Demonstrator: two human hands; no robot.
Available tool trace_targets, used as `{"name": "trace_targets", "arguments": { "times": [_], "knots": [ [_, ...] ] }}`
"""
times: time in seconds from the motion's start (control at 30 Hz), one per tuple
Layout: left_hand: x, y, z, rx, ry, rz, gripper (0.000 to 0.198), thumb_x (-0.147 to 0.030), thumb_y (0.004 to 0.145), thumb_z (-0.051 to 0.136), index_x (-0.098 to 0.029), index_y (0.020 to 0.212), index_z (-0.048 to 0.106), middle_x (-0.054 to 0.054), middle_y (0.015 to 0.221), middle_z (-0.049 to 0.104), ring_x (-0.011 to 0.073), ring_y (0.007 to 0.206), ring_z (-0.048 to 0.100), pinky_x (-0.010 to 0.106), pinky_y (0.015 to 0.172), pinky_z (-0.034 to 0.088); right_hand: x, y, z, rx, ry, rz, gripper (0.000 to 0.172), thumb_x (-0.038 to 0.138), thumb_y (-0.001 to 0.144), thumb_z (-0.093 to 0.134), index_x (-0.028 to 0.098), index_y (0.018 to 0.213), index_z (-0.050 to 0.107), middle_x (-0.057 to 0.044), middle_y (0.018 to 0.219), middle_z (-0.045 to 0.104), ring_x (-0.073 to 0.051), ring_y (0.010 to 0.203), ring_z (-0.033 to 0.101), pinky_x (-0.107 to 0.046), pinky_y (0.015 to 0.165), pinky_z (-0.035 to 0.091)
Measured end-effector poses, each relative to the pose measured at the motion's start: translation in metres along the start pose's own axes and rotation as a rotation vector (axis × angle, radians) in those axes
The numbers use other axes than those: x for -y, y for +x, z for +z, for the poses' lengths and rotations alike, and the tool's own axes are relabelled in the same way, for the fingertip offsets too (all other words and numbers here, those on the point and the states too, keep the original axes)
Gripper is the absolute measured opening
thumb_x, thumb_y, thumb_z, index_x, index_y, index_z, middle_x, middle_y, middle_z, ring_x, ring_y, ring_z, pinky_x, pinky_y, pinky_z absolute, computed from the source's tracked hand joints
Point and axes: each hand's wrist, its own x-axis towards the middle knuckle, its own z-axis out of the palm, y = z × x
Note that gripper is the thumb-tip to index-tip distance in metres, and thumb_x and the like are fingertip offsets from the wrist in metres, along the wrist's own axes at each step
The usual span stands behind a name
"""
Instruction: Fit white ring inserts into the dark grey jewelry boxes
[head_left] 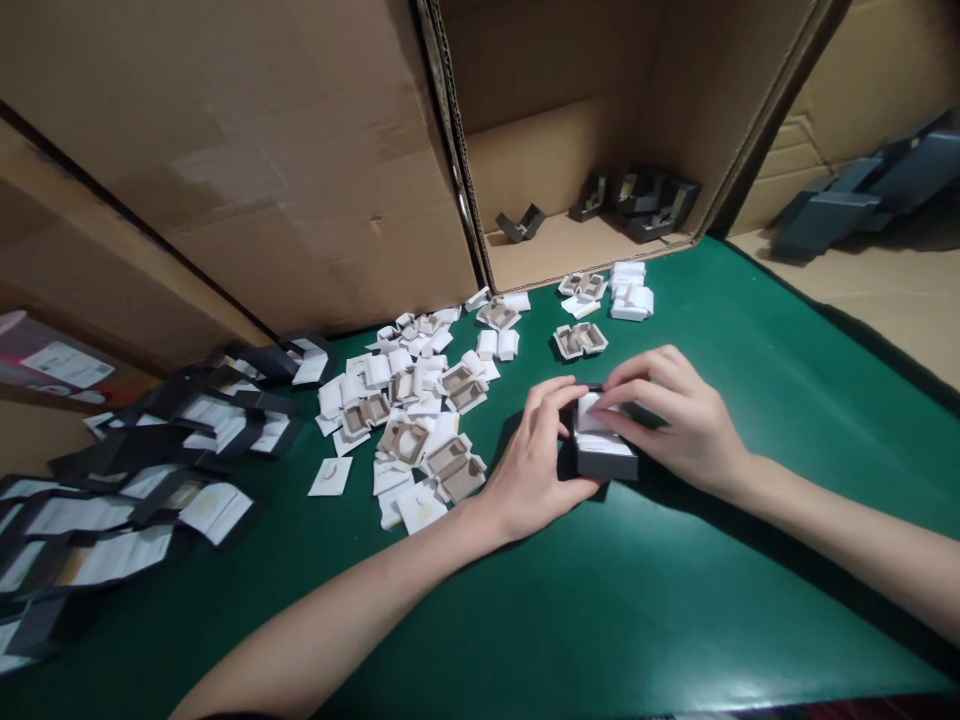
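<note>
A small black box (607, 464) with a white insert (598, 422) inside rests on the green table (675, 610). Around its left side wraps my left hand (531, 462), fingers at the far edge and thumb at the near corner. My right hand (679, 420) reaches over the box from the right, its fingertips pressed together at the white insert. Whether those fingertips pinch the insert or only touch it is hard to make out. Just beyond the box lies an open white and grey paper insert (580, 341).
Many white inserts and cards (405, 440) are heaped left of my hands. Black boxes with white linings (112, 515) cover the far left. An open cardboard carton (555, 250) holding several black boxes stands behind, with another carton (885, 300) at the right.
</note>
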Motion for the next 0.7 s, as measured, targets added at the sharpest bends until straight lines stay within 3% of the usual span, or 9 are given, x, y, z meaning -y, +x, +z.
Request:
{"name": "trace_targets", "arguments": {
  "times": [0.1, 0.2, 0.37, 0.43, 0.53, 0.7],
  "knots": [
    [-0.002, 0.000, -0.001, 0.016, 0.004, -0.012, 0.067, -0.014, 0.070, 0.068, -0.025, 0.128, 0.037, 0.012, 0.143, 0.029, 0.0279, 0.126, 0.042, 0.040, 0.093, 0.051, -0.002, -0.002, 0.001, 0.028, 0.017, 0.064, 0.009, 0.026, 0.081, 0.065, 0.023, 0.090, 0.064, -0.009, 0.098, 0.060, -0.024, 0.096, 0.057, -0.042, 0.078, 0.050],
    [-0.003, 0.000, -0.002, 0.041, 0.030, -0.027, 0.058, -0.015, 0.071, 0.068, -0.024, 0.124, 0.043, 0.012, 0.142, 0.029, 0.0290, 0.127, 0.040, 0.042, 0.096, 0.049, -0.003, -0.001, -0.004, 0.039, 0.118, 0.178, 0.015, 0.027, 0.083, 0.064, 0.024, 0.097, 0.061, -0.008, 0.099, 0.063, -0.024, 0.095, 0.060, -0.042, 0.083, 0.049],
    [-0.002, 0.000, -0.003, 0.033, 0.050, -0.056, 0.055, -0.016, 0.068, 0.071, -0.023, 0.117, 0.047, 0.012, 0.141, 0.027, 0.0294, 0.123, 0.044, 0.045, 0.095, 0.049, -0.015, 0.004, -0.019, -0.208, 0.449, 0.508, 0.015, 0.027, 0.090, 0.053, 0.023, 0.103, 0.059, 0.000, 0.065, 0.064, -0.019, 0.073, 0.068, -0.037, 0.075, 0.050],
    [-0.002, 0.000, -0.003, 0.038, 0.049, -0.063, 0.054, -0.016, 0.068, 0.071, -0.024, 0.116, 0.047, 0.012, 0.141, 0.026, 0.0292, 0.121, 0.045, 0.046, 0.095, 0.049, -0.023, 0.007, -0.025, -0.303, 0.556, 0.565, 0.010, 0.019, 0.086, 0.055, 0.023, 0.094, 0.057, 0.003, 0.053, 0.059, -0.019, 0.064, 0.067, -0.036, 0.071, 0.050],
    [-0.003, 0.000, -0.004, 0.049, 0.055, -0.069, 0.052, -0.015, 0.069, 0.070, -0.024, 0.115, 0.047, 0.012, 0.141, 0.026, 0.0293, 0.121, 0.045, 0.047, 0.096, 0.048, -0.035, 0.008, -0.031, -0.378, 0.657, 0.624, 0.018, 0.008, 0.076, 0.055, 0.025, 0.080, 0.048, 0.007, 0.041, 0.051, -0.020, 0.050, 0.065, -0.035, 0.059, 0.049],
    [-0.002, 0.001, -0.004, 0.057, 0.052, -0.062, 0.054, -0.015, 0.070, 0.069, -0.024, 0.118, 0.046, 0.012, 0.142, 0.025, 0.0286, 0.121, 0.045, 0.046, 0.097, 0.047, -0.038, 0.008, -0.036, -0.392, 0.672, 0.651, 0.027, 0.003, 0.069, 0.053, 0.024, 0.064, 0.037, 0.009, 0.029, 0.041, -0.020, 0.043, 0.063, -0.048, 0.090, 0.047]
  ]
}}
